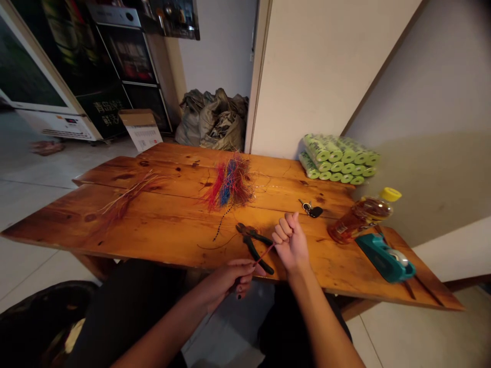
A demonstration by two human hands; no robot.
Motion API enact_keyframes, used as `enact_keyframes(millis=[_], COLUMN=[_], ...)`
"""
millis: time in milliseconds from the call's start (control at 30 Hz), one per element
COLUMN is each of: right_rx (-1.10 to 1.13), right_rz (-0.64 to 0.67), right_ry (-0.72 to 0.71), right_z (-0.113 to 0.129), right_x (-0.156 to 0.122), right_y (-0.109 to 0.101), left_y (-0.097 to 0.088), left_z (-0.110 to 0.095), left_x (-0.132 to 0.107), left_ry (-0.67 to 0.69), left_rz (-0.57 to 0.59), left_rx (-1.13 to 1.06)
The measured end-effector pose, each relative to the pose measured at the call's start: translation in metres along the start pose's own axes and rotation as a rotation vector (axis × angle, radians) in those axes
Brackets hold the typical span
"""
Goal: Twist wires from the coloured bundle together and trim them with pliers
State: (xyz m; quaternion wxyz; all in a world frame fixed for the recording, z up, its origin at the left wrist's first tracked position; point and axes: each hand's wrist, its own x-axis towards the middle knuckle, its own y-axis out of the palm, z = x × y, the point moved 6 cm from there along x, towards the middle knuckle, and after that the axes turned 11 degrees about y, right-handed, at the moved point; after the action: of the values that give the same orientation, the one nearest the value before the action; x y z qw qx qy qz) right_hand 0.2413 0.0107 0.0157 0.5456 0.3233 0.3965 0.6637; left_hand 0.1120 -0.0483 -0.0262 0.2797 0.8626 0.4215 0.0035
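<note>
A thin reddish wire (266,252) runs taut between my two hands, just above the front edge of the wooden table. My left hand (232,278) pinches its lower end, and a loose tail seems to hang below the fingers. My right hand (290,241) is closed in a fist around the upper end. Under the wire lie dark-handled pliers (253,247), partly covered by my hands, with jaws pointing away from me. Farther back sits a tangled heap of red, blue and yellow wires (231,181). A smaller bundle of pale and red strands (128,197) lies to the left.
On the right of the table (172,225) stand a yellow-capped bottle (356,217) and a teal tape dispenser (383,258). Keys (311,208) lie behind my right hand. Stacked green rolls (337,159) sit at the back wall. A black bin (42,317) is at lower left.
</note>
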Motion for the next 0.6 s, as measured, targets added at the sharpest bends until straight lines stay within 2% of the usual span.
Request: enact_keyframes(millis=[133,367,467,600], right_rx=[0.021,-0.038,-0.064,-0.088], right_rz=[-0.001,0.021,-0.026,-0.12], right_ry=[-0.019,0.146,0.119,0.039], right_z=[-0.001,-0.034,-0.03,-0.012], right_x=[0.0,0.005,0.005,0.002], right_y=[0.001,0.006,0.001,-0.007], left_y=[-0.002,-0.008,-0.01,-0.01], left_z=[0.0,0.002,0.002,0.003], left_x=[0.0,0.007,0.007,0.006], left_ry=[0.017,0.076,0.09,0.076], left_rz=[-0.027,-0.045,-0.026,-0.024], left_rx=[0.005,0.063,0.117,0.138])
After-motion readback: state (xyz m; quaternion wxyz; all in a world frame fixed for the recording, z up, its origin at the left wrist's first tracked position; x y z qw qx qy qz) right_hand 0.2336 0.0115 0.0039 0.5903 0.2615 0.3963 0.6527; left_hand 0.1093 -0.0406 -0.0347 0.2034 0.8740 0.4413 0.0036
